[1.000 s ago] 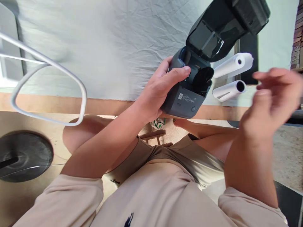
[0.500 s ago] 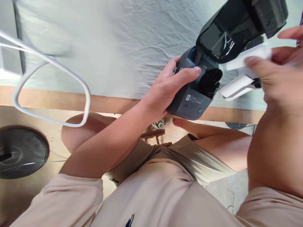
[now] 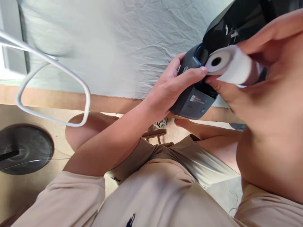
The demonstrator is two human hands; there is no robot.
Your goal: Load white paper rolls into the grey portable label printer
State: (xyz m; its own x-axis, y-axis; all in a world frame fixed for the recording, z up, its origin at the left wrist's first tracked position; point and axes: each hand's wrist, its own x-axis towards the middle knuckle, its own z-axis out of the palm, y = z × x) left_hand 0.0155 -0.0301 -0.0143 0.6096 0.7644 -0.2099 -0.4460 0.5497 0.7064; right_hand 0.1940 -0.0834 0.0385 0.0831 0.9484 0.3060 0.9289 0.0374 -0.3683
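Note:
My left hand [image 3: 171, 90] grips a dark grey label printer [image 3: 193, 102] at the table's front edge, thumb across its top. The printer's black lid [image 3: 239, 23] stands open above it. My right hand [image 3: 258, 91] holds a white paper roll [image 3: 230, 64] just over the printer's open compartment, the roll's hollow end facing me. The roll hides most of the compartment.
A wrinkled white cloth [image 3: 113, 47] covers the table [image 3: 71, 101]. A white cable [image 3: 59, 78] loops over the table's left edge. A round black base [image 3: 23, 148] sits on the floor at the left. My legs in beige shorts fill the foreground.
My right hand reached to the rolls lying right of the printer, took one, and brought it left over the open printer. The left hand kept its grip.

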